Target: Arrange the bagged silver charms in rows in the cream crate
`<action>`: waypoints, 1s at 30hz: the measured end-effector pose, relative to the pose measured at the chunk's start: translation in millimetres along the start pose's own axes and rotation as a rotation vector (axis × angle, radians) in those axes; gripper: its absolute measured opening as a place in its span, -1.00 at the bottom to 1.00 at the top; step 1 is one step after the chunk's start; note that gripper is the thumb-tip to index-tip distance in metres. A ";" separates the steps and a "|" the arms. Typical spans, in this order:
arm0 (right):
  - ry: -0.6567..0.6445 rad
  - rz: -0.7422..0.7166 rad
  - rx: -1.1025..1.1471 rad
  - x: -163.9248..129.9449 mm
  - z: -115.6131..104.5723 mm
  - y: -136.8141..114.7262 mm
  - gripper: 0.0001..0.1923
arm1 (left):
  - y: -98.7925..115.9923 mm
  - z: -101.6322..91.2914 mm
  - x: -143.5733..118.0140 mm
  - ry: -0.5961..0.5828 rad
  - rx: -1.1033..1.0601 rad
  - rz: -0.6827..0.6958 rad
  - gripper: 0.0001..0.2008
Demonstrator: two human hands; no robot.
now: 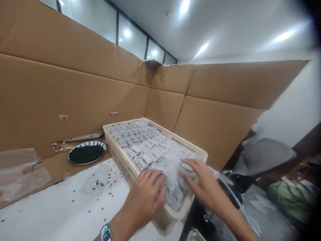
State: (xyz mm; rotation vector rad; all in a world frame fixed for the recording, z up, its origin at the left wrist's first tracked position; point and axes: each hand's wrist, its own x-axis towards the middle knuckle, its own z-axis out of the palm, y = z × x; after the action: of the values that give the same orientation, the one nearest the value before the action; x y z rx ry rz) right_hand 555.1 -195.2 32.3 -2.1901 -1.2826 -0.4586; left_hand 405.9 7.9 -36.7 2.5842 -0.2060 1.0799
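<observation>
A cream plastic basket (120, 154) holds rows of small flat grey-and-white pieces (136, 147), laid close together. Over the pieces in its near half lies some crumpled clear plastic film (173, 164). My left hand (147, 194) rests at the near left rim, its fingers bent over the closest pieces and the thumb apart from them. On the opposite side, my right hand (200, 177) reaches over the rim with thumb and fingers spread, touching the film and a piece beneath. Whether either hand grips a single piece is hard to see.
Tall cardboard walls (100, 87) stand behind and to the right. Left of the basket, a plate (87, 153) of dark green bits sits near the wall. Small dark bits are scattered on the white table (62, 207). A grey chair (265, 155) and bags are at the right.
</observation>
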 end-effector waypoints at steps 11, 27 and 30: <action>-0.074 0.103 0.173 6.7 42.4 -14.1 -0.66 | 0.1 -1.0 1.0 -0.024 -0.010 -0.008 -0.64; -0.279 0.107 -0.133 203.8 54.3 -49.3 -0.78 | -1.0 0.7 0.5 -0.017 -0.023 -0.008 -0.65; -0.335 0.201 -0.230 229.3 81.0 -41.1 -0.74 | -1.2 1.9 0.2 0.009 -0.020 0.000 -0.65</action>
State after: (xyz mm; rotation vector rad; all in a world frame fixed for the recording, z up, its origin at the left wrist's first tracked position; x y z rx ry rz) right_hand 631.5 27.8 105.0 -2.6450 -1.2044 -0.1692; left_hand 407.6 8.4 -38.1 2.5613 -0.2130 1.0842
